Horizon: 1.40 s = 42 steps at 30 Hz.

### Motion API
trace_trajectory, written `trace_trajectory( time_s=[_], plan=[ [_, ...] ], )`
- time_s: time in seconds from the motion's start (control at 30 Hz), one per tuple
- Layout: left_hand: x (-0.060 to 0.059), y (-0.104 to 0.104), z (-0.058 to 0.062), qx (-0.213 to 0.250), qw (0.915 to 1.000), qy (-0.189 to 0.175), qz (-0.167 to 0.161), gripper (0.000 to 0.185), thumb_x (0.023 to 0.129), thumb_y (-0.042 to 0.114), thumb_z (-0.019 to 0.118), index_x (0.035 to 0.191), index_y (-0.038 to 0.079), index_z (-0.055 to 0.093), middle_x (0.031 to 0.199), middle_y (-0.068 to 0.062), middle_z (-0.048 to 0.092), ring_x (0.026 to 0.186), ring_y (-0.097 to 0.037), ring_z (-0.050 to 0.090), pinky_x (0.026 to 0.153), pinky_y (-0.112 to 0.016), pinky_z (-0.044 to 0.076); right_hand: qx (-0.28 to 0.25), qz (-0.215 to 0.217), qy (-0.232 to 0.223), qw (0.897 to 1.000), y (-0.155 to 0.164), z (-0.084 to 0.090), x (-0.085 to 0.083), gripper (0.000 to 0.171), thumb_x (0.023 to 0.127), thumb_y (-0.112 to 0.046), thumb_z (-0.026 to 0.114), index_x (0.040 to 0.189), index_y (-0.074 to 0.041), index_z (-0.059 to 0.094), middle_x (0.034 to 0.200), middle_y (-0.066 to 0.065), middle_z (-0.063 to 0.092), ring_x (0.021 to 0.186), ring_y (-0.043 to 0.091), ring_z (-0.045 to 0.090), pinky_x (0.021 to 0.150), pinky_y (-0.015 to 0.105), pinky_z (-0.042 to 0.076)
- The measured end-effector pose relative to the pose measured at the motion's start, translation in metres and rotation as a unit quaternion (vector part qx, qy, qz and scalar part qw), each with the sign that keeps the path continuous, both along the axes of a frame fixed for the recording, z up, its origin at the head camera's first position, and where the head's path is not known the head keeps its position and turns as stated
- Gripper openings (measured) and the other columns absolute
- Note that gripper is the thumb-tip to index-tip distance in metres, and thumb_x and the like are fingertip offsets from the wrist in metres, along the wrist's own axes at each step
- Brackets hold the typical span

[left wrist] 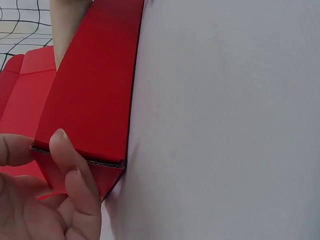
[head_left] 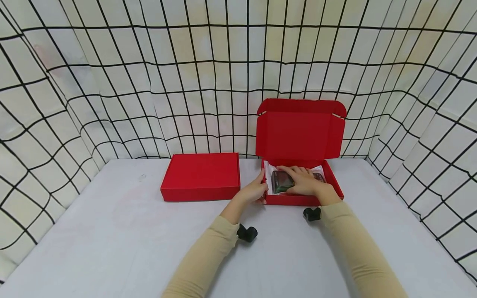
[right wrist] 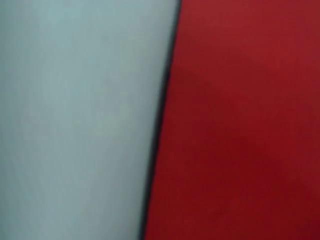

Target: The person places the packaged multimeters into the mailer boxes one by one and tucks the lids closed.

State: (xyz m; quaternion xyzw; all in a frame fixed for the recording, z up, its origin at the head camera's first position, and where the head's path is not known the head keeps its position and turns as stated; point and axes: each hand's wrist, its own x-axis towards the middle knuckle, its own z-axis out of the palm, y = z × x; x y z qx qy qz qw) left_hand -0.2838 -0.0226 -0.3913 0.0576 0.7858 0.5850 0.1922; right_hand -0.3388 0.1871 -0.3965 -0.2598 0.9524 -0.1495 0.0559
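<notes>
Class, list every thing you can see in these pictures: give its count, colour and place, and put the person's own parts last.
open box: one, red, right of centre on the table, lid standing up.
closed box: one, red, left of the open box.
dark packet: one, dark with green, inside the open box on white wrapping.
table: one, pale grey.
backdrop: one, white with black grid, behind and at both sides.
left hand: one, fingers pinching the open box's left wall.
right hand: one, resting on the dark packet.
sleeves: two, beige.
</notes>
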Motion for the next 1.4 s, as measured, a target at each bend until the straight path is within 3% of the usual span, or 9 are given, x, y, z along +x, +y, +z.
trace_trajectory(
  time_s=[0.27, 0.53, 0.77, 0.87, 1.03, 1.13, 1.23, 1.33, 1.4],
  plan=[
    [0.001, -0.004, -0.001, -0.005, 0.9999, 0.006, 0.009, 0.070, 0.093, 0.013, 0.040, 0.150, 0.024, 0.002, 0.132, -0.015, 0.036, 0.049, -0.017, 0.044, 0.050, -0.022, 0.045, 0.013, -0.004, -0.003, 1.000, -0.005, 0.000, 0.001, 0.095, 0.070, -0.035, 0.076, 0.148, -0.026, 0.023, 0.140, 0.014, 0.033, 0.128, 0.036, 0.025, 0.103, 0.064, 0.011],
    [0.002, -0.007, 0.002, 0.018, 0.9997, -0.016, 0.009, 0.071, 0.093, 0.010, 0.045, 0.151, 0.026, 0.007, 0.141, -0.014, 0.030, 0.051, -0.017, 0.050, 0.053, -0.022, 0.048, 0.020, 0.009, -0.019, 1.000, -0.001, 0.002, -0.001, 0.100, 0.068, -0.034, 0.079, 0.148, -0.027, 0.021, 0.140, 0.015, 0.034, 0.128, 0.035, 0.027, 0.101, 0.065, 0.015],
    [0.005, -0.011, 0.009, 0.010, 0.9998, -0.009, -0.012, 0.072, 0.091, 0.010, 0.051, 0.151, 0.017, 0.011, 0.133, -0.016, 0.039, 0.058, -0.020, 0.058, 0.053, -0.021, 0.044, 0.017, 0.020, -0.012, 1.000, 0.006, 0.006, 0.004, 0.101, 0.067, -0.031, 0.081, 0.149, -0.028, 0.021, 0.145, 0.013, 0.030, 0.133, 0.036, 0.021, 0.103, 0.063, 0.013],
    [0.006, -0.015, 0.016, -0.008, 0.9997, -0.001, -0.025, 0.070, 0.091, 0.014, 0.054, 0.150, 0.014, 0.015, 0.129, -0.015, 0.045, 0.064, -0.023, 0.062, 0.053, -0.022, 0.042, 0.011, 0.020, -0.006, 1.000, 0.013, 0.008, 0.006, 0.098, 0.068, -0.035, 0.080, 0.148, -0.029, 0.024, 0.146, 0.010, 0.030, 0.134, 0.037, 0.019, 0.100, 0.064, 0.021],
    [0.006, -0.023, 0.030, -0.046, 0.9980, 0.016, -0.039, 0.063, 0.093, 0.019, 0.052, 0.149, 0.015, 0.023, 0.120, -0.014, 0.054, 0.081, -0.026, 0.064, 0.066, -0.028, 0.046, -0.058, 0.017, 0.000, 0.998, 0.027, 0.016, 0.011, 0.077, 0.076, -0.039, 0.074, 0.142, -0.022, 0.039, 0.140, 0.010, 0.039, 0.125, 0.032, 0.033, 0.090, 0.056, 0.042],
    [0.002, -0.028, 0.035, -0.045, 0.9981, 0.034, -0.026, 0.058, 0.094, 0.020, 0.050, 0.147, 0.015, 0.029, 0.122, -0.013, 0.053, 0.095, -0.028, 0.062, 0.080, -0.034, 0.048, -0.105, -0.005, 0.036, 0.994, 0.037, 0.023, 0.013, 0.059, 0.082, -0.035, 0.069, 0.135, -0.016, 0.049, 0.133, 0.012, 0.047, 0.119, 0.031, 0.041, 0.087, 0.052, 0.045],
    [-0.002, -0.031, 0.038, -0.005, 0.9984, 0.055, 0.011, 0.053, 0.094, 0.020, 0.049, 0.145, 0.015, 0.034, 0.131, -0.012, 0.049, 0.106, -0.029, 0.057, 0.089, -0.040, 0.046, -0.128, -0.058, 0.091, 0.986, 0.048, 0.026, 0.012, 0.048, 0.087, -0.033, 0.065, 0.129, -0.014, 0.055, 0.128, 0.013, 0.052, 0.112, 0.033, 0.047, 0.085, 0.052, 0.045],
    [-0.005, -0.031, 0.038, 0.058, 0.9940, 0.073, 0.056, 0.049, 0.095, 0.017, 0.046, 0.144, 0.014, 0.036, 0.135, -0.012, 0.046, 0.111, -0.029, 0.053, 0.093, -0.040, 0.044, -0.162, -0.122, 0.141, 0.969, 0.058, 0.027, 0.011, 0.040, 0.091, -0.029, 0.059, 0.126, -0.011, 0.057, 0.122, 0.014, 0.057, 0.104, 0.034, 0.053, 0.084, 0.052, 0.046],
    [-0.006, -0.030, 0.036, 0.096, 0.9880, 0.084, 0.086, 0.049, 0.095, 0.014, 0.045, 0.143, 0.013, 0.036, 0.136, -0.013, 0.044, 0.114, -0.029, 0.051, 0.094, -0.041, 0.043, -0.199, -0.163, 0.176, 0.950, 0.064, 0.027, 0.009, 0.036, 0.092, -0.028, 0.057, 0.123, -0.010, 0.059, 0.115, 0.014, 0.061, 0.098, 0.032, 0.056, 0.081, 0.048, 0.048]
  ],
)
